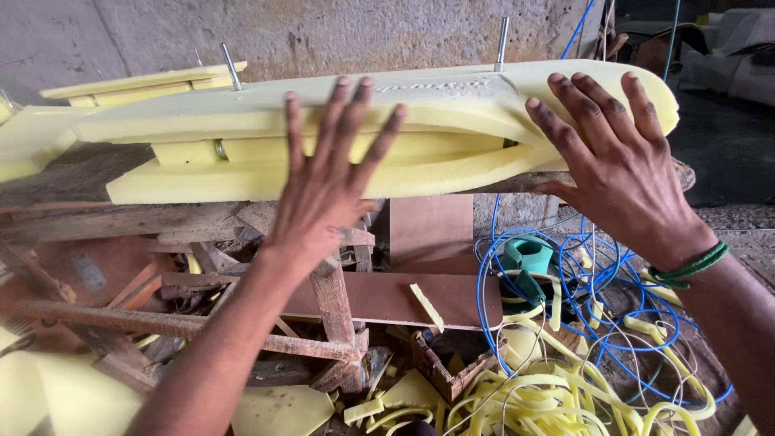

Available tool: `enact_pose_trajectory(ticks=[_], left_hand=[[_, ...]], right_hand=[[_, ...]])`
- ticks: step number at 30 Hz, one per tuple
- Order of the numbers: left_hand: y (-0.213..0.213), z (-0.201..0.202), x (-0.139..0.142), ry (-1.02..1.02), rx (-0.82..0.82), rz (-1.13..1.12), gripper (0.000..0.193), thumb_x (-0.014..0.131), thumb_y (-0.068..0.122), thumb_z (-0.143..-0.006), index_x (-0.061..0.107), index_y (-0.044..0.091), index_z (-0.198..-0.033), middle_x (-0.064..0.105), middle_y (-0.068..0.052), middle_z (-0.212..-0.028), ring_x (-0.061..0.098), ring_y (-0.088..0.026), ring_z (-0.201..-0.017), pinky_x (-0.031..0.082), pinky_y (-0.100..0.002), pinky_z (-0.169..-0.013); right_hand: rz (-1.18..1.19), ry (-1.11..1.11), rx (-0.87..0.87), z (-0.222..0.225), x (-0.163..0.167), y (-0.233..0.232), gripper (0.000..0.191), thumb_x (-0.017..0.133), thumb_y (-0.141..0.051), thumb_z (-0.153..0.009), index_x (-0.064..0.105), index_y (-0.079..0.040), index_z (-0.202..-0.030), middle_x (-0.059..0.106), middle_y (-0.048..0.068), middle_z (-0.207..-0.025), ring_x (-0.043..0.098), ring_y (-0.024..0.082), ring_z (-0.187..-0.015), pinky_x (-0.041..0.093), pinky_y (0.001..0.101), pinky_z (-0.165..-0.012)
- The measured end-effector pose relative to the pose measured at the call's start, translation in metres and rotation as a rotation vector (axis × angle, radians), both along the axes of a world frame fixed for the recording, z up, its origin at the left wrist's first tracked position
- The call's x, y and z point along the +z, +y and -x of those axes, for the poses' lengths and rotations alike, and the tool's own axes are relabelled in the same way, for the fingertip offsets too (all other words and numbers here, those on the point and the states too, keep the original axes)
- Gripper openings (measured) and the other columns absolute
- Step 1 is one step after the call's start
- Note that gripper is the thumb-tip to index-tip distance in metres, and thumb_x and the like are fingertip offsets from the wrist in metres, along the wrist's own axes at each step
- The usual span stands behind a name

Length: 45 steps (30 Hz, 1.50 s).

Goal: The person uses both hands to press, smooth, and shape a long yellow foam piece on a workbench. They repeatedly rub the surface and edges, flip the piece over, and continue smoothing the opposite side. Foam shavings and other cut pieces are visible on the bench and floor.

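Observation:
A long stack of pale yellow foam sheets [452,121] lies across a rough wooden bench [97,210], with two metal rods [501,44] poking up through it. My left hand [327,182] is spread flat, fingers apart, against the front middle of the foam. My right hand [617,165] presses with spread fingers on the foam's rounded right end; a green band circles that wrist. Neither hand holds anything.
Below the bench lie wooden slats and brown boards [379,295]. A tangle of blue cable [565,274] and a teal object [529,254] sit at lower right among yellow foam offcuts [533,387]. A concrete wall [323,32] stands behind.

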<state>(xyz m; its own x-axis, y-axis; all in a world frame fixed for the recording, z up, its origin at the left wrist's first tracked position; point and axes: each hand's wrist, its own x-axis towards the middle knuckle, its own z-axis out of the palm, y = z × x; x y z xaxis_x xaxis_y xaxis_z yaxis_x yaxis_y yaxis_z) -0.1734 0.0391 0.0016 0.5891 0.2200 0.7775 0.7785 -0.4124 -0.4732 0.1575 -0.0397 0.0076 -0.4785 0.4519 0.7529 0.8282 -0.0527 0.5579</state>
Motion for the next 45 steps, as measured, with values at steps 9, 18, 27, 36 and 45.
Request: enact_pose_trajectory(ticks=[9, 18, 27, 36, 45], left_hand=[[-0.025, 0.045, 0.049, -0.054, 0.120, 0.007, 0.147, 0.100, 0.018, -0.059, 0.006, 0.025, -0.171, 0.044, -0.019, -0.154, 0.046, -0.034, -0.144, 0.004, -0.070, -0.126], [-0.031, 0.013, 0.050, -0.016, -0.112, -0.102, 0.125, 0.089, 0.006, -0.078, 0.008, 0.024, -0.171, 0.049, -0.016, -0.150, 0.054, -0.032, -0.138, 0.008, -0.067, -0.131], [-0.034, -0.013, -0.014, -0.114, -0.072, -0.098, 0.117, 0.071, -0.012, -0.086, 0.005, 0.032, -0.172, 0.039, -0.021, -0.162, 0.044, -0.034, -0.151, 0.006, -0.072, -0.127], [-0.030, -0.132, -0.026, -0.057, -0.117, -0.165, 0.107, 0.075, -0.006, -0.093, 0.008, 0.026, -0.170, 0.025, -0.014, -0.176, 0.030, -0.029, -0.164, 0.004, -0.068, -0.132], [-0.043, -0.208, -0.010, -0.113, -0.468, -0.088, 0.103, 0.092, 0.026, -0.084, 0.027, 0.009, -0.163, 0.054, -0.013, -0.155, 0.047, -0.028, -0.148, 0.007, -0.068, -0.130]], right_hand=[[0.134, 0.006, 0.110, -0.015, 0.045, 0.025, 0.104, 0.082, -0.052, -0.069, 0.044, -0.009, -0.156, 0.063, 0.015, -0.142, 0.064, 0.032, -0.124, 0.054, 0.0483, -0.101], [0.065, -0.006, -0.044, -0.032, 0.079, -0.014, 0.104, 0.088, -0.046, -0.068, 0.046, -0.014, -0.157, 0.070, 0.011, -0.119, 0.069, 0.028, -0.114, 0.057, 0.0439, -0.103], [0.052, 0.142, 0.075, -0.058, 0.026, -0.072, 0.121, 0.092, -0.029, -0.058, 0.036, 0.000, -0.161, 0.061, 0.023, -0.137, 0.061, 0.040, -0.129, 0.030, 0.0550, -0.125], [0.003, 0.408, 0.429, -0.093, -0.019, -0.064, 0.099, 0.092, -0.018, -0.072, 0.039, -0.003, -0.154, 0.065, 0.015, -0.143, 0.062, 0.037, -0.133, 0.051, 0.0465, -0.112], [-0.076, 0.490, 0.745, -0.094, -0.041, -0.040, 0.089, 0.092, -0.009, -0.087, 0.037, -0.006, -0.157, 0.070, 0.009, -0.139, 0.065, 0.026, -0.137, 0.057, 0.0378, -0.113]])
